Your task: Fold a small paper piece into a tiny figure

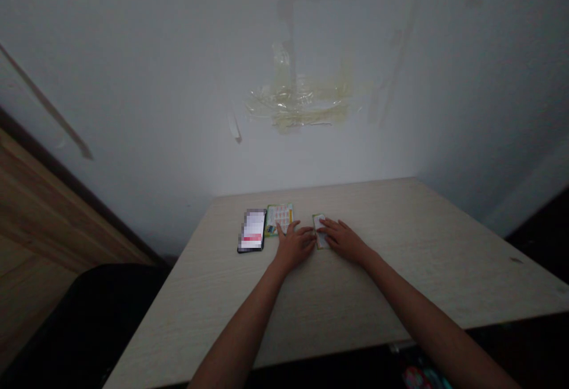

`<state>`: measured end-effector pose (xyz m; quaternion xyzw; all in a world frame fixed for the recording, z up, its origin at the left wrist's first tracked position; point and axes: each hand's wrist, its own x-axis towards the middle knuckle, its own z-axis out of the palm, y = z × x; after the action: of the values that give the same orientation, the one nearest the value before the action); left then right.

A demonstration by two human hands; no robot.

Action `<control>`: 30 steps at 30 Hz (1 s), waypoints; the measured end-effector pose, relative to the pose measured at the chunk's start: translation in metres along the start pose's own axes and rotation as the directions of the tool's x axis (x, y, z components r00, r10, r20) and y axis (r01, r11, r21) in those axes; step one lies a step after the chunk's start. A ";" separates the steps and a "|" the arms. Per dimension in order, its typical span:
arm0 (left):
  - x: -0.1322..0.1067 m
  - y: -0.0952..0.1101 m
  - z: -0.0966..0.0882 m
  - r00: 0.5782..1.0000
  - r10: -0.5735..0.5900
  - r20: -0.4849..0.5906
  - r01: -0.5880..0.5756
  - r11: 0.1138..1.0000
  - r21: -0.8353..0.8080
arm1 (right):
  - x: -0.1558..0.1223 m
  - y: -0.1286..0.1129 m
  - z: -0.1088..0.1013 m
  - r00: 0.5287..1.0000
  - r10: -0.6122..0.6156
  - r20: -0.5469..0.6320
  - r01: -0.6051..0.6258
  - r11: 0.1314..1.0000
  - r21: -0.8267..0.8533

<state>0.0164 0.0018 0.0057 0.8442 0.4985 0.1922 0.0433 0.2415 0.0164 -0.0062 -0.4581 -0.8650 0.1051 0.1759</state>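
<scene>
A small printed paper with a green and yellow edge (317, 221) lies on the table between my hands. My right hand (347, 241) rests over its right side, fingers stretched out flat and covering part of it. My left hand (294, 248) is at its left edge with fingers spread, the fingertips by the paper. The thumb and index finger of that hand reach the lower right part of a second printed sheet or card (279, 214), green-bordered with rows of small pictures. Whether the left fingertips press on the small paper cannot be made out.
A phone with a lit, blurred screen (252, 230) lies left of the printed sheet. The pale wooden table (427, 246) meets a white wall (178, 80) with clear tape (306, 104) on it. A dark object (98, 306) stands at the table's left side.
</scene>
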 end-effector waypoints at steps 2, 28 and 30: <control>0.000 0.000 -0.001 0.999 0.030 0.017 -0.030 1.000 0.007 | 0.000 0.001 0.001 1.000 -0.004 -0.008 0.004 1.000 0.013; -0.002 -0.004 -0.003 0.991 0.137 0.005 -0.137 0.989 0.061 | 0.002 0.009 0.005 0.985 -0.058 -0.165 0.069 0.995 0.065; -0.002 -0.004 -0.004 0.990 0.140 0.029 -0.141 0.988 0.061 | 0.003 0.009 0.005 0.985 -0.049 -0.163 0.061 0.996 0.068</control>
<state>0.0111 0.0019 0.0078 0.8804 0.4431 0.1688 0.0092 0.2449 0.0233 -0.0131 -0.4345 -0.8559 0.0941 0.2644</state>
